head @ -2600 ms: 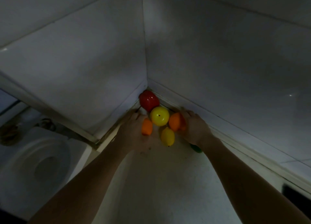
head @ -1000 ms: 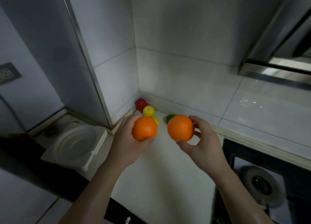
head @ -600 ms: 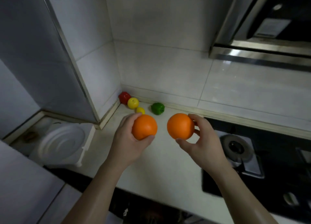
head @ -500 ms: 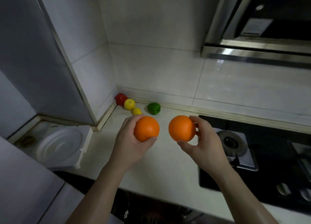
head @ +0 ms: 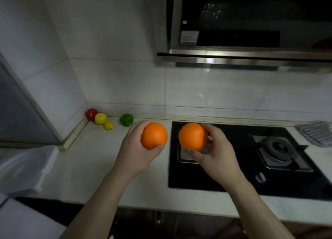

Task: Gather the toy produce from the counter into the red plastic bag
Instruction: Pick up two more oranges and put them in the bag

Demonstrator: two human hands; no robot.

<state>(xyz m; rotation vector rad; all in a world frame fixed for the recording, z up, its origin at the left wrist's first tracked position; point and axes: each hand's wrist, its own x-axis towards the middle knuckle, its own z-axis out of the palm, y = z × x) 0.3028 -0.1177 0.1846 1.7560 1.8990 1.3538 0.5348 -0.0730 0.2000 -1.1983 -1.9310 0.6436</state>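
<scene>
My left hand point(head: 135, 151) grips a toy orange point(head: 154, 135) above the white counter point(head: 86, 159). My right hand point(head: 216, 152) grips a second toy orange point(head: 192, 136) over the left edge of the black stove. Back in the counter's corner lie a red toy fruit point(head: 91, 114), a yellow round fruit point(head: 100, 118), a small yellow lemon point(head: 108, 125) and a green toy pepper point(head: 126, 120). No red plastic bag is in view.
A black gas stove point(head: 251, 159) with two burners fills the right half of the counter. A range hood point(head: 251, 57) hangs above it. A striped cloth point(head: 316, 133) lies at the far right. A white lidded container point(head: 21, 168) sits lower left.
Both hands picked an orange each from the corner pile and drew back. The view has swung right, so the stove and hood now show and the remaining fruit sits further left.
</scene>
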